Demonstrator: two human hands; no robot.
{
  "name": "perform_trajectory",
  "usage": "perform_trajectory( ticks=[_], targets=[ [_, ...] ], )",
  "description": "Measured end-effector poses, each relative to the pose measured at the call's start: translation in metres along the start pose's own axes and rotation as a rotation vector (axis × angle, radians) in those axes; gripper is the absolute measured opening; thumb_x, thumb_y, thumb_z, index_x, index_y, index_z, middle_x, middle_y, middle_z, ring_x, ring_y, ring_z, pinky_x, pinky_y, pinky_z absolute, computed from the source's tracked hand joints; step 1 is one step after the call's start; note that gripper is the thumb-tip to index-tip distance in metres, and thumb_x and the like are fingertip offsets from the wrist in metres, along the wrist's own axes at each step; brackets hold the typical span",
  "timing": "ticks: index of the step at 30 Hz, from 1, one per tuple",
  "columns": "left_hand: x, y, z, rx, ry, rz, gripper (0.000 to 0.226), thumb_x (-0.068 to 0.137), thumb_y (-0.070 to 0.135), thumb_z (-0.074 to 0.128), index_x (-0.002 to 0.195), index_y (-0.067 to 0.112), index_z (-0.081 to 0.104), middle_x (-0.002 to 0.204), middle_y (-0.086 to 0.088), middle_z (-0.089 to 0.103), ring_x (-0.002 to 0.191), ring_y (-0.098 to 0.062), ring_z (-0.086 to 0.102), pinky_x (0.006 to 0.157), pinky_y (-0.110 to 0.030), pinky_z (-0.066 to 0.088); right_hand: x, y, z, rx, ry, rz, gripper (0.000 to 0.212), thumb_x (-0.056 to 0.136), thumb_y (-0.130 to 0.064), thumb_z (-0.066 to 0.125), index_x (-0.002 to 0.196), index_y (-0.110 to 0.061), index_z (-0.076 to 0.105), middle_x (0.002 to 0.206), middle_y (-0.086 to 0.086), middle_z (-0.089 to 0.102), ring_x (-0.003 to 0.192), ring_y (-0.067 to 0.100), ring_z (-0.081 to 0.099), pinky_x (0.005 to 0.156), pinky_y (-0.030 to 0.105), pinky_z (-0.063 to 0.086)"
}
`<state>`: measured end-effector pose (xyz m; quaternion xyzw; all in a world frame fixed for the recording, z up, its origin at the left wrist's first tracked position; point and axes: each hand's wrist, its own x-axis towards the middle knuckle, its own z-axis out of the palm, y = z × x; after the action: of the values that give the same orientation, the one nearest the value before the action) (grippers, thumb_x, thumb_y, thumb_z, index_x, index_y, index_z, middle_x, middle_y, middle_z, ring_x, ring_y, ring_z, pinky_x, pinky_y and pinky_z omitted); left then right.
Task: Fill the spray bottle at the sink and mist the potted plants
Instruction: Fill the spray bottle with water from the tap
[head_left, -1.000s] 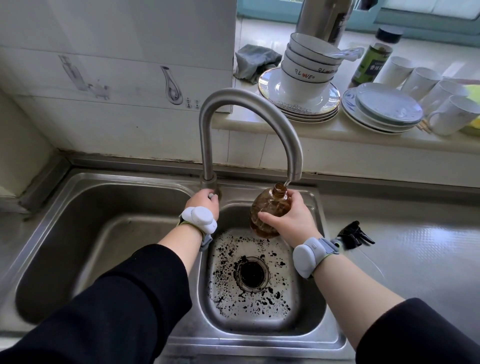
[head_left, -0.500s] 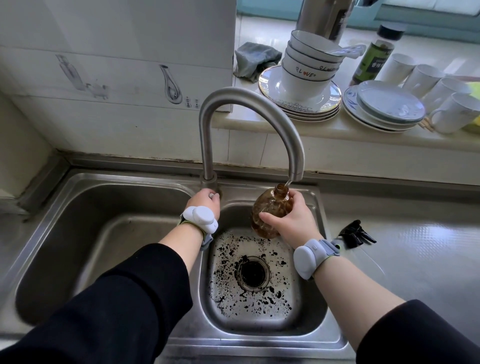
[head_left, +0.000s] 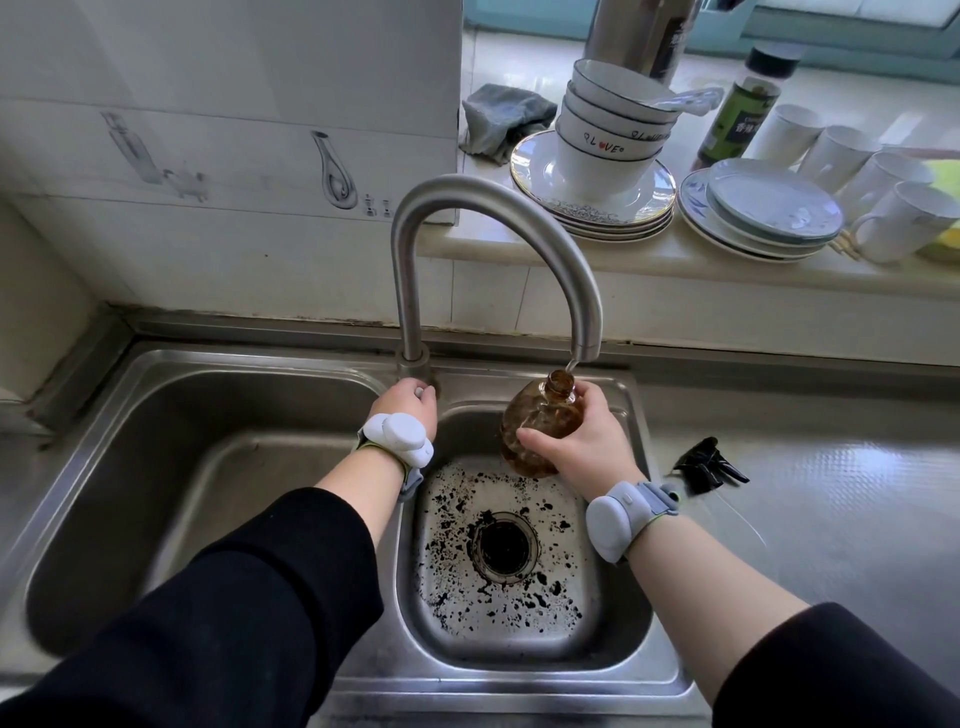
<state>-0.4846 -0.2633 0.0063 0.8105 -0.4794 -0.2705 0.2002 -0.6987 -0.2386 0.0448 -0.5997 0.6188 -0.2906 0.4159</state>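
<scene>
Bottle (head_left: 540, 421): amber, see-through and capless, held above the small right basin of the sink (head_left: 615, 634). Its open neck is just under the spout of the tap (head_left: 498, 208), and a thin stream of water runs from the spout into the neck. It leans a little, neck up and away from the person.

The right hand (head_left: 582, 441) grips it from the right side. The thumb lies across the front of the belly and the fingers wrap round the shoulder near the neck. The left hand (head_left: 410, 405) is at the foot of the tap with its fingers curled down over a small lever there. Most of that grip is hidden under the hand. Each wrist wears a pale grey band, and black sleeves are pushed up both forearms.

Below the bottle, the basin floor is speckled with black flecks around the dark drain (head_left: 503, 545). A larger basin lies to the left.

The black spray head (head_left: 706, 465) lies on its side on the steel counter (head_left: 831, 545), just right of the sink and apart from the bottle. Its clear tube trails toward the person.

Behind the tap runs a tiled ledge (head_left: 675, 280). On it a stack of bowls (head_left: 608, 135) with a spoon (head_left: 691, 98) in the top one stands on a pile of plates (head_left: 592, 208). A grey cloth (head_left: 504, 122) lies to the left of them. To the right are a second pile of plates (head_left: 769, 208), a green bottle (head_left: 743, 109) with a black cap, and a row of white mugs (head_left: 852, 161).
</scene>
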Motion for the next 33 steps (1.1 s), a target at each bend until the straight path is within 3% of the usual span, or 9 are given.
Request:
perform_trajectory(
  ticks=[19, 33],
  targets=[
    [-0.0003, -0.0034, 0.0028, -0.007, 0.01, -0.013, 0.03, 0.094, 0.027, 0.042, 0.116, 0.014, 0.058, 0.116, -0.008, 0.064, 0.105, -0.03, 0.058, 0.076, -0.025, 0.036, 0.0009, 0.001, -0.0014, 0.002, 0.006, -0.015, 0.076, 0.064, -0.039, 0.083, 0.124, -0.035, 0.038, 0.105, -0.018, 0.05, 0.1, 0.009, 0.052, 0.082, 0.021, 0.041],
    [-0.0029, -0.0061, -0.0007, 0.01, 0.022, 0.017, 0.032, 0.095, 0.028, 0.04, 0.119, 0.014, 0.057, 0.118, -0.007, 0.063, 0.107, -0.029, 0.057, 0.077, -0.027, 0.037, -0.0008, 0.0044, -0.0039, -0.029, 0.008, -0.011, 0.074, 0.064, -0.04, 0.083, 0.122, -0.037, 0.037, 0.102, -0.019, 0.049, 0.098, 0.007, 0.051, 0.073, 0.014, 0.038]
  ],
)
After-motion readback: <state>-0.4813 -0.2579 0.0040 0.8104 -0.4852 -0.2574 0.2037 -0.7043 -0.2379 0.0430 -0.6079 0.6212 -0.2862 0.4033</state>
